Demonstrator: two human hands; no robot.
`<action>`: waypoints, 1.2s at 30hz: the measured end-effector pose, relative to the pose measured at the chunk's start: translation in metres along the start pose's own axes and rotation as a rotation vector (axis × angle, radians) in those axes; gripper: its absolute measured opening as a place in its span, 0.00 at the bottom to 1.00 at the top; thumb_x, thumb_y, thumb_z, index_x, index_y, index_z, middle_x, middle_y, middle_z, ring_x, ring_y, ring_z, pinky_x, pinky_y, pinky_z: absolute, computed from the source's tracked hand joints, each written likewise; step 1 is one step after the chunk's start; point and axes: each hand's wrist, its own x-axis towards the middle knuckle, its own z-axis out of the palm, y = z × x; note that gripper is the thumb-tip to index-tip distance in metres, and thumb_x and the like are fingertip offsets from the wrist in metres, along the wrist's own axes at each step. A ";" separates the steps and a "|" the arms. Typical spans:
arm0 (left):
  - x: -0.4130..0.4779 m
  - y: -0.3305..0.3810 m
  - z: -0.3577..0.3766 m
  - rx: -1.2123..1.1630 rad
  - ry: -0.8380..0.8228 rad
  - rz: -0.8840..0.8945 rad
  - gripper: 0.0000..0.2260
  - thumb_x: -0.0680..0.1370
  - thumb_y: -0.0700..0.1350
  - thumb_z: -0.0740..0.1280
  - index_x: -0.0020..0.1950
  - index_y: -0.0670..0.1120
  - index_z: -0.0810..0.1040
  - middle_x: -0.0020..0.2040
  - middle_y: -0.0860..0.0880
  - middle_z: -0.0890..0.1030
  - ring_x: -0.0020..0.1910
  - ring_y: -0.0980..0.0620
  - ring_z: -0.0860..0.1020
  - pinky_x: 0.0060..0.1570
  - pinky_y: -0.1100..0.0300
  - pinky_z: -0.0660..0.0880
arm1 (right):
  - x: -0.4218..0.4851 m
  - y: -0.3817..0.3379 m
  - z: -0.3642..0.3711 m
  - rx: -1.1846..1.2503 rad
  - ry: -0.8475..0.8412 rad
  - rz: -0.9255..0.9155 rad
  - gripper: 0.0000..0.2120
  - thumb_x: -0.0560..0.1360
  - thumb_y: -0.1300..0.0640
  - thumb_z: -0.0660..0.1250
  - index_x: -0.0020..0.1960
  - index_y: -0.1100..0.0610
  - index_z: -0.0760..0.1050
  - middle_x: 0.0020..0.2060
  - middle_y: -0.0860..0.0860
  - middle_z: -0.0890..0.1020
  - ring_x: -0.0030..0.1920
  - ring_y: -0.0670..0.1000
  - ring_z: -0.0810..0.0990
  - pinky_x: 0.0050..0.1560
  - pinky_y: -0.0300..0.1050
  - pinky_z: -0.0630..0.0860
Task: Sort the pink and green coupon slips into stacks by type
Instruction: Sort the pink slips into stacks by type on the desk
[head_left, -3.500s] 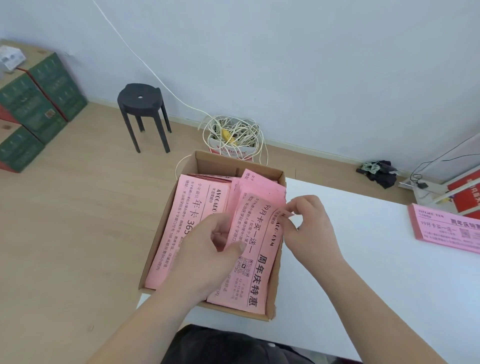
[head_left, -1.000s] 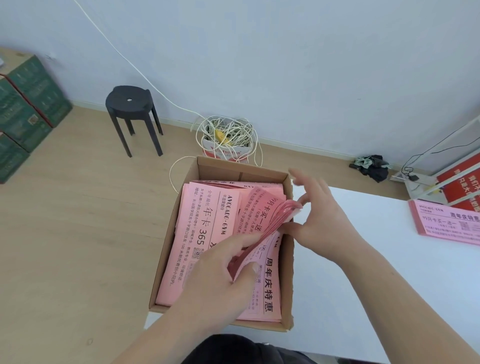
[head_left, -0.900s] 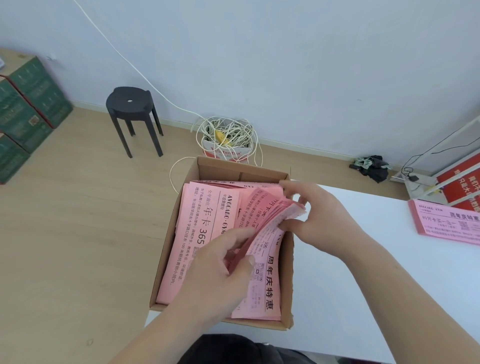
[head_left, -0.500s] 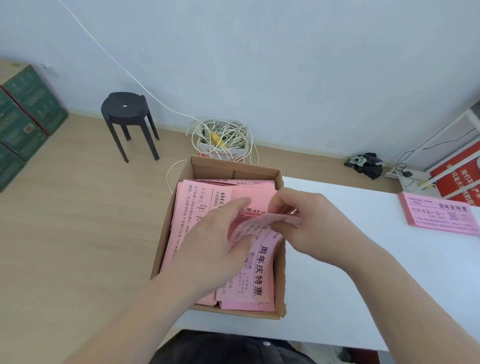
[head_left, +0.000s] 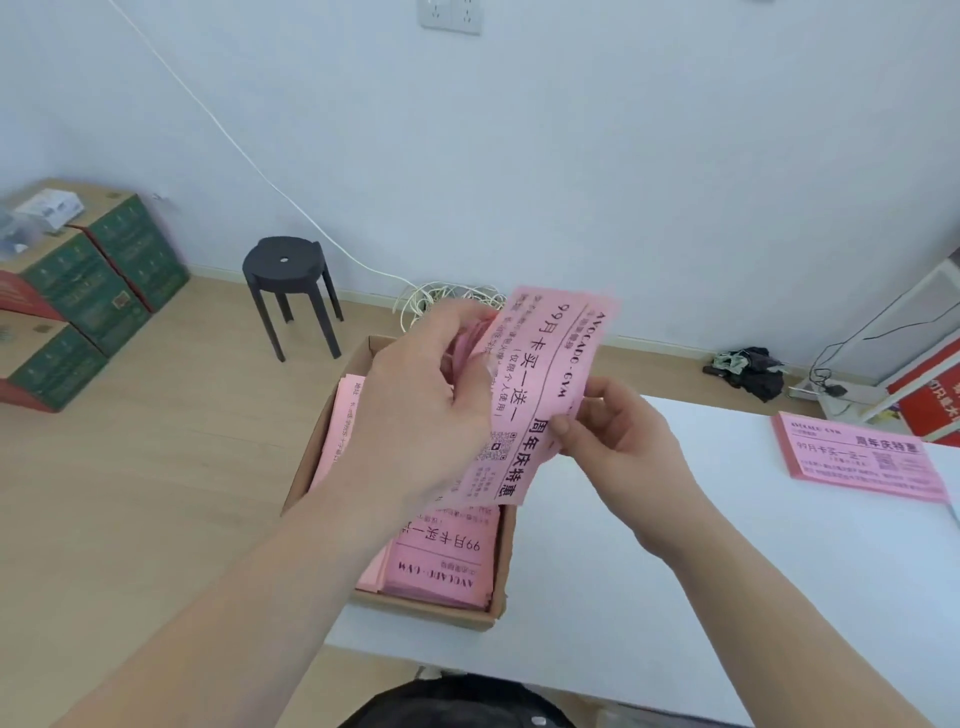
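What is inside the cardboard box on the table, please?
Pink coupon slips lie stacked in the cardboard box, along its left side and near end. The left hand, right hand and their held bundle cover the middle and far part; what lies there is hidden.

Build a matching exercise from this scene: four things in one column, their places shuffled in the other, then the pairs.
Things:
1. bundle of pink slips
2. pink stack
3. cardboard box
4. black stool

Places:
A. standing on the wooden floor
B. flat on the white table, far right
C. held by the left hand and right hand
D. at the table's left end, slips inside

Pairs: 1-C, 2-B, 3-D, 4-A
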 end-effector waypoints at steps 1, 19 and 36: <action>-0.002 0.010 0.006 -0.051 -0.013 -0.018 0.13 0.81 0.41 0.66 0.60 0.59 0.77 0.49 0.62 0.84 0.44 0.58 0.83 0.43 0.59 0.80 | -0.004 -0.002 -0.008 -0.049 0.041 -0.049 0.11 0.82 0.64 0.66 0.59 0.51 0.76 0.48 0.49 0.87 0.51 0.53 0.85 0.55 0.53 0.81; -0.091 -0.059 0.193 0.423 -0.521 0.149 0.18 0.80 0.41 0.63 0.66 0.58 0.77 0.56 0.59 0.79 0.55 0.55 0.77 0.57 0.54 0.76 | -0.078 0.131 -0.154 -1.229 0.084 -0.399 0.33 0.60 0.64 0.80 0.59 0.48 0.70 0.39 0.44 0.81 0.38 0.52 0.78 0.35 0.45 0.74; -0.103 -0.098 0.204 0.573 -0.545 0.247 0.17 0.81 0.40 0.62 0.70 0.51 0.71 0.59 0.51 0.77 0.55 0.48 0.76 0.53 0.49 0.76 | -0.098 0.189 -0.186 -1.291 0.314 -0.181 0.20 0.71 0.57 0.74 0.62 0.52 0.80 0.46 0.48 0.81 0.48 0.58 0.79 0.68 0.61 0.72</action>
